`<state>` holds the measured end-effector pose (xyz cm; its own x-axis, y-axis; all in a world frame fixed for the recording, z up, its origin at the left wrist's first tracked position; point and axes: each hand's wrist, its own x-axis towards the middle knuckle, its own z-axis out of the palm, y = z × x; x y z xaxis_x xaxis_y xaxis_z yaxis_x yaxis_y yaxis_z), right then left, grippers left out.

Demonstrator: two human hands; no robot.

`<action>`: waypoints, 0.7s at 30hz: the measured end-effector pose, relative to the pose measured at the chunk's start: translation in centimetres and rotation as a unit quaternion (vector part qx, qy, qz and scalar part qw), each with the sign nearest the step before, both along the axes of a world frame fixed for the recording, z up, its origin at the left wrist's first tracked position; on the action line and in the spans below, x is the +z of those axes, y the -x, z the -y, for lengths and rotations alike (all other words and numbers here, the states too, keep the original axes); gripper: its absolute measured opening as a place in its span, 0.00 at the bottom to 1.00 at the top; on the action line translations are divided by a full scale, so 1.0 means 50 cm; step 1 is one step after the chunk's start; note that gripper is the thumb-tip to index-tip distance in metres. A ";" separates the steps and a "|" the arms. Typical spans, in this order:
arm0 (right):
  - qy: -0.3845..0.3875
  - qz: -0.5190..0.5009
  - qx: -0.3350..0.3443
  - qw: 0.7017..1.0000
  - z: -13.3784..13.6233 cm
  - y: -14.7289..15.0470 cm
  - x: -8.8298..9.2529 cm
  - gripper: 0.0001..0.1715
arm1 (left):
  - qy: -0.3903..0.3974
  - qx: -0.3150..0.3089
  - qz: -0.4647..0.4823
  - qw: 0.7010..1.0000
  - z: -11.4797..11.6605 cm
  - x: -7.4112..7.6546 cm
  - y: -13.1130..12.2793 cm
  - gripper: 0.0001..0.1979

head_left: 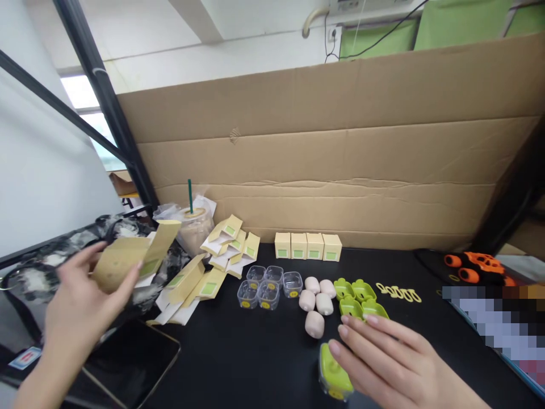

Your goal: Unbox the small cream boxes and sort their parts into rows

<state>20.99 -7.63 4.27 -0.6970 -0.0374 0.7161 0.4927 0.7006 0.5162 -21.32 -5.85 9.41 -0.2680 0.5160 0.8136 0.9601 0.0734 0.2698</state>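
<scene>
My left hand (pixel 79 301) is at the left edge of the black table (pixel 238 363), closed on a flat unfolded tan carton (pixel 128 255) with a green label. My right hand (pixel 383 358) lies low at the front, fingers stretched out over a lime-green lidded clear case (pixel 332 372), touching it. Just beyond its fingertips sit several lime-green lids (pixel 357 295). To their left are pale pink egg-shaped pieces (pixel 315 304) and several small clear cups (pixel 266 287).
More flat cartons (pixel 221 250) are piled left of centre, and folded tan boxes (pixel 307 246) stand in a row against a cardboard wall (pixel 323 170). An iced drink with a green straw (pixel 193 221), yellow rings (pixel 398 293), an orange tool (pixel 472 267) and a dark tablet (pixel 131 360) also lie about.
</scene>
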 end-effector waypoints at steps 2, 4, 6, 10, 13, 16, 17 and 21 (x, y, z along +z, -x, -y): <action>0.003 0.004 0.003 1.000 -0.001 -0.001 0.002 0.15 | 0.050 0.054 -0.132 0.989 0.004 -0.001 -0.017 0.29; 0.000 0.004 0.005 1.000 -0.004 -0.003 0.005 0.15 | 0.105 0.055 -0.241 0.963 -0.003 -0.008 -0.045 0.23; -0.006 -0.002 0.002 1.000 -0.010 -0.007 0.009 0.14 | 0.140 0.054 -0.295 0.944 -0.016 -0.019 -0.074 0.21; -0.017 -0.016 -0.015 1.000 -0.021 -0.018 0.015 0.12 | 0.202 0.077 -0.298 0.930 -0.047 -0.049 -0.118 0.23; -0.023 -0.030 -0.016 0.999 -0.024 -0.022 0.021 0.11 | 0.256 0.103 -0.253 0.927 -0.065 -0.069 -0.135 0.24; -0.002 -0.030 0.002 1.000 -0.017 -0.017 0.030 0.10 | 0.283 0.111 -0.224 0.926 -0.077 -0.075 -0.139 0.27; 0.028 -0.026 0.014 0.999 -0.013 -0.013 0.035 0.10 | 0.288 0.103 -0.220 0.926 -0.079 -0.073 -0.137 0.27; 0.320 0.025 0.007 0.947 0.003 -0.002 0.051 0.06 | 0.293 0.072 -0.189 0.935 -0.085 -0.052 -0.129 0.29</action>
